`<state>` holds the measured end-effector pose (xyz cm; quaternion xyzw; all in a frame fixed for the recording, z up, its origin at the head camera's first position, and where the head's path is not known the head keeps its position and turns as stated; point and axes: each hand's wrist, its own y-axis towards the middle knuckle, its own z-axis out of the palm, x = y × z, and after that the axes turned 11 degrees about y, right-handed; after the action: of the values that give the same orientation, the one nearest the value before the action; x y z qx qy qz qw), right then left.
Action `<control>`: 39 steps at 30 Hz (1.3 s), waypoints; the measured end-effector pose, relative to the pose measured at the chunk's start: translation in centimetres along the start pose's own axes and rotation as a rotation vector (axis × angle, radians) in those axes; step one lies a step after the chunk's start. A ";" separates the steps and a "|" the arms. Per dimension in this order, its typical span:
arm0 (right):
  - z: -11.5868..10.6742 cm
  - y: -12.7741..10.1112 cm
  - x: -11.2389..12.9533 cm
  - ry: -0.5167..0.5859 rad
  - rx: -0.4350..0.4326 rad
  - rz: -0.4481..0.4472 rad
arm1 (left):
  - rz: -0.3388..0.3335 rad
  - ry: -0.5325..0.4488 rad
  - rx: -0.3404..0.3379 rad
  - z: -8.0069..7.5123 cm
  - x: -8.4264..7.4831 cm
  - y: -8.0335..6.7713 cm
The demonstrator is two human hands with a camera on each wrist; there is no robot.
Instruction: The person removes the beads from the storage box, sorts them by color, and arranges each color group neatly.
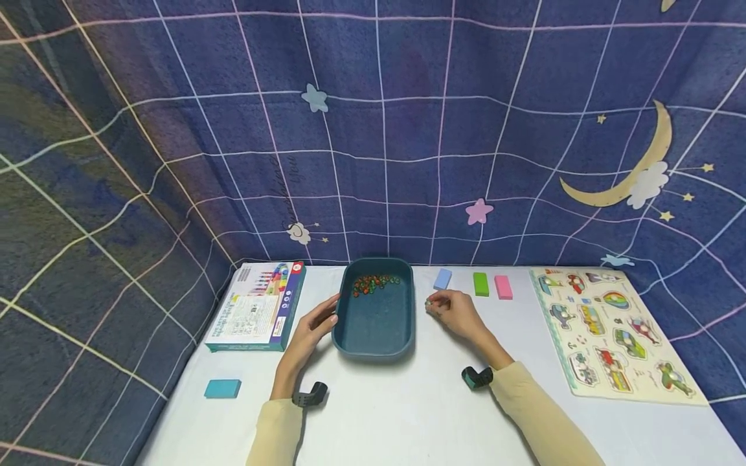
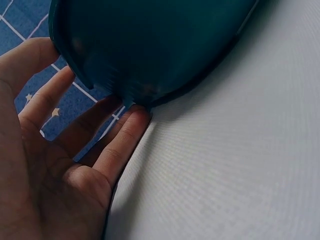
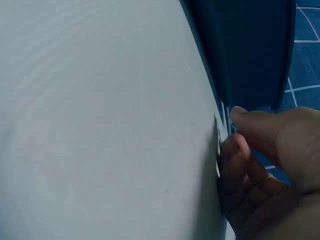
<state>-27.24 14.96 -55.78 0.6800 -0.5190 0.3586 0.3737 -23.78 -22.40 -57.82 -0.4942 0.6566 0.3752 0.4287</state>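
A dark teal tray [image 1: 377, 327] stands mid-table with several red and green beads [image 1: 373, 284] heaped at its far end. My left hand [image 1: 317, 321] rests against the tray's left wall; in the left wrist view its fingers [image 2: 117, 142] lie straight and touch the tray [image 2: 150, 45] from outside. My right hand [image 1: 434, 304] lies on the table just right of the tray, fingers curled, with thumb and forefinger pinching what looks like a small bead [image 1: 429, 301]. In the right wrist view the curled fingertips [image 3: 235, 145] sit beside the tray [image 3: 250, 50]; the bead is hidden there.
Blue [image 1: 442, 279], green [image 1: 480, 284] and pink [image 1: 504, 287] blocks lie in a row behind my right hand. A wooden vehicle puzzle board [image 1: 612, 330] lies at the right. A toy box [image 1: 259, 304] and a teal block [image 1: 223, 388] lie at the left. A blue patterned cloth backs the table.
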 end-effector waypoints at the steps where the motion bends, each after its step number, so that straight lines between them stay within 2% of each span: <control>1: 0.1 0.0 -0.1 -0.006 0.001 -0.007 | -0.005 0.001 0.001 0.0 0.0 0.0; 12: 0.5 0.1 -0.7 -0.056 0.008 -0.027 | -0.010 0.015 0.003 0.1 0.0 -0.2; 24: 0.0 0.4 -0.5 0.012 -0.004 0.006 | 0.049 0.033 -0.001 0.2 -0.1 -0.1; 28: -0.4 0.9 0.7 0.103 -0.032 0.035 | 0.061 0.039 -0.011 0.3 -0.1 0.0; 32: -0.5 1.9 2.9 0.231 -0.033 0.044 | 0.073 0.030 -0.010 0.4 -0.1 0.0; 39: 0.7 4.0 7.5 0.362 0.093 0.038 | 0.077 0.040 -0.015 0.5 -0.1 0.0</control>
<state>-29.49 10.32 -49.02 0.6111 -0.4389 0.5056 0.4222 -23.65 -21.95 -57.89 -0.4790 0.6809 0.3864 0.3970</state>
